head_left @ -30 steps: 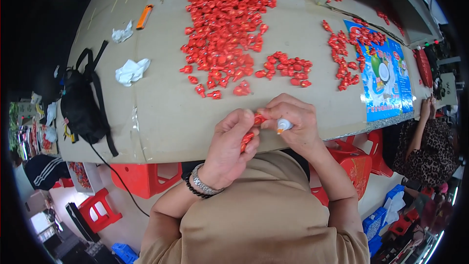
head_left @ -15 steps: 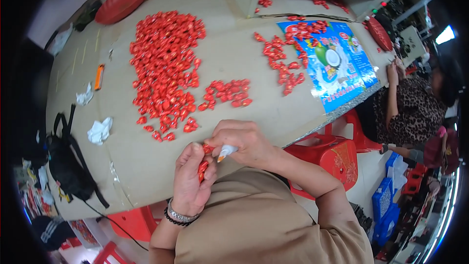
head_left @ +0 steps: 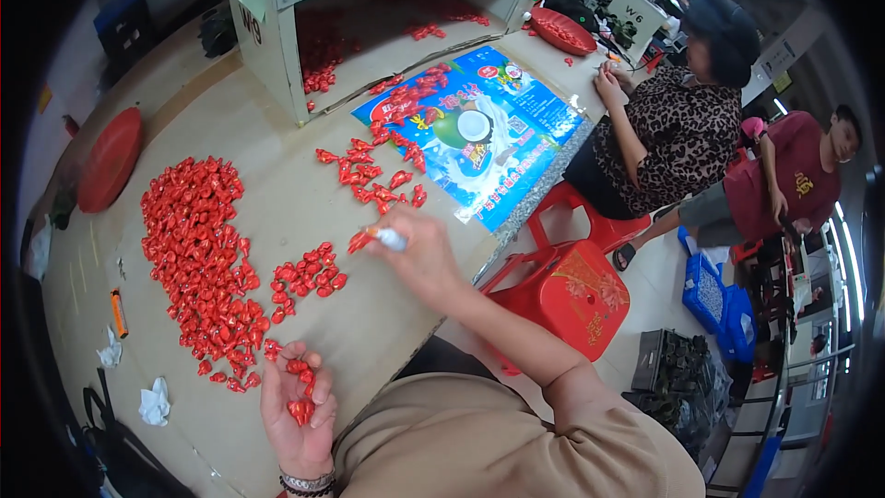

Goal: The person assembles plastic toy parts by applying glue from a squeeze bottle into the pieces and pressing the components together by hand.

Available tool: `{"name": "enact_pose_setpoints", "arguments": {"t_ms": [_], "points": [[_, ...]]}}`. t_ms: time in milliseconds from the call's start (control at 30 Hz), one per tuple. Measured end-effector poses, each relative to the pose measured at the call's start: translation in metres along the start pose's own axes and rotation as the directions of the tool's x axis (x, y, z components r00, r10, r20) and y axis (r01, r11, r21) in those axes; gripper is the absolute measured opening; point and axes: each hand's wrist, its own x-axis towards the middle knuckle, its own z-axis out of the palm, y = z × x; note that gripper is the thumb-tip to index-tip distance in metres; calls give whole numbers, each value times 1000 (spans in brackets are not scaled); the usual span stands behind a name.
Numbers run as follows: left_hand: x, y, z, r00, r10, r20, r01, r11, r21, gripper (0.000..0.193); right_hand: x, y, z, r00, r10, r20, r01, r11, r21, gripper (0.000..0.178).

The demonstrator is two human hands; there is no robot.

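Small glossy red pieces, their exact kind too small to tell, cover much of the table. My left hand (head_left: 300,406), at the table's near edge, is palm up with curled fingers around several red pieces (head_left: 300,411); one more lies at its fingertips. Farther forward and right, my right hand (head_left: 419,254) grips a small white tube (head_left: 391,239) with an orange tip. A red piece (head_left: 359,241) shows at that hand's fingertips, near the loose group (head_left: 378,180) beside the blue printed sheet (head_left: 498,207). A small cluster (head_left: 309,278) sits between my hands.
A large red pile (head_left: 198,254) spreads at left. Behind stands an open grey box (head_left: 267,46) with red pieces inside. A red tray (head_left: 109,161), an orange cutter (head_left: 119,314) and crumpled tissue (head_left: 155,402) lie left. Red stools (head_left: 576,300) and a seated co-worker (head_left: 678,111) are right.
My hands have separated: the right has reached forward with the tube and a red piece, while the left has opened somewhat, still holding red pieces. The view has swung to the right.
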Motion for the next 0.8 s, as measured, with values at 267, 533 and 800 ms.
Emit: {"name": "enact_pose_setpoints", "arguments": {"t_ms": [267,533,800], "points": [[-7,0,-6,1000,-12,3,11,993,115,30,12,17,-14,991,-93,-95,44,904,-424,27],[-8,-9,-17,995,-16,103,3,992,125,25,-28,-34,26,934,-161,318,45,938,343,31],[-9,-7,-16,993,121,0,-112,923,368,40,-46,-45,57,859,-151,489,-63,917,394,23]]}}
